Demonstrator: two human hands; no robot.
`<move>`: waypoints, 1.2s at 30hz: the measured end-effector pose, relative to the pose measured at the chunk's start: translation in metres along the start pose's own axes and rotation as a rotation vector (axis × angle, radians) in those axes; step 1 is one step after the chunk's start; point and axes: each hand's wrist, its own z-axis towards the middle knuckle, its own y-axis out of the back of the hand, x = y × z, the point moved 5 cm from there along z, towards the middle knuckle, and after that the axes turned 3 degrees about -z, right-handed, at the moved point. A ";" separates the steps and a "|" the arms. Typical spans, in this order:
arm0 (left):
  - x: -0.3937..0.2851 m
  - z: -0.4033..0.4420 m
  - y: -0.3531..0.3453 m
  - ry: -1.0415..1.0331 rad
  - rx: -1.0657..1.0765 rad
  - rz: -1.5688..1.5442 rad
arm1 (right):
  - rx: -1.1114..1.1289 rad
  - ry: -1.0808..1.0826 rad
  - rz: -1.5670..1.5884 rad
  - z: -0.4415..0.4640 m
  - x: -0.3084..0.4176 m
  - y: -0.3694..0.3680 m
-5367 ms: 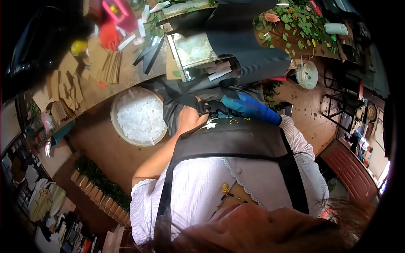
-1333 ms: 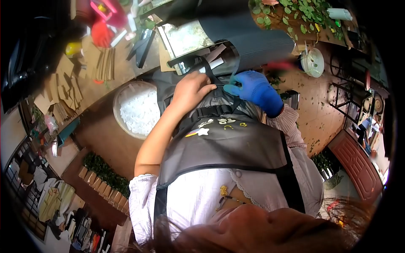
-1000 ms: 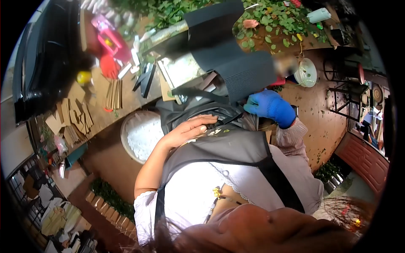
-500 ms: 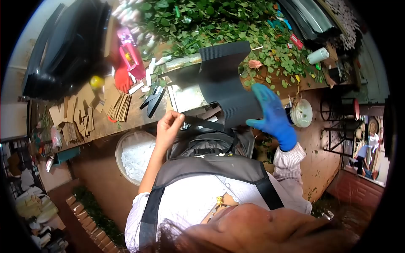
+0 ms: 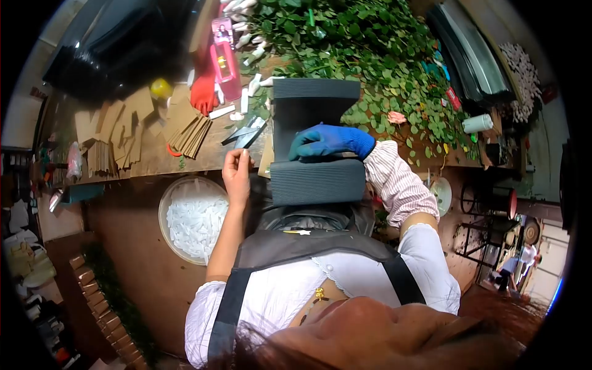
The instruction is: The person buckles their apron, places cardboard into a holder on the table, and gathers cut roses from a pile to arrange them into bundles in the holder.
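Note:
A black ribbed sheet (image 5: 317, 185) lies curved in front of me, its near part bent down over the front of the work spot and its far part raised toward the leaves. My right hand (image 5: 327, 143), in a blue glove, lies across the middle of the sheet, fingers pointing left and pressed on its surface. My left hand (image 5: 237, 174) is bare and just left of the sheet, thumb and fingertips pinched together; anything between them is too small to make out. Black and grey strips (image 5: 245, 134) lie on the table beyond it.
Leafy green stems (image 5: 333, 31) cover the back of the table (image 5: 203, 154). Cardboard pieces (image 5: 188, 129), a red glove (image 5: 203, 94) and a pink holder (image 5: 226, 71) are on the left. Below stands a tub of white pieces (image 5: 196, 223). A white cup (image 5: 478, 123) is at right.
My right hand has swung left from the sheet's right edge onto its middle. The sheet now sits squarer, its near part folded down. My left hand has moved slightly left, still pinched.

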 end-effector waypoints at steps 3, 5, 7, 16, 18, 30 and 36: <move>-0.015 0.025 0.003 -0.157 0.140 0.341 | 0.014 -0.096 -0.264 0.025 -0.014 0.000; -0.037 0.038 -0.014 -0.366 0.364 0.639 | 0.058 -0.127 -0.195 0.022 -0.018 0.001; -0.039 0.054 -0.043 -0.557 0.697 0.865 | 0.095 -0.104 -0.118 0.020 -0.022 0.000; 0.065 0.069 -0.123 -1.033 1.224 1.186 | -0.123 -0.214 -0.178 -0.025 0.016 -0.003; 0.110 0.068 -0.105 -1.026 1.025 1.331 | -0.359 0.000 -0.345 -0.061 0.041 -0.006; 0.112 0.069 -0.107 -1.232 0.849 1.423 | -0.864 -0.190 -1.007 -0.075 -0.036 -0.041; 0.116 0.073 -0.106 -1.282 0.881 1.518 | -0.961 -0.175 -1.071 -0.073 -0.036 -0.043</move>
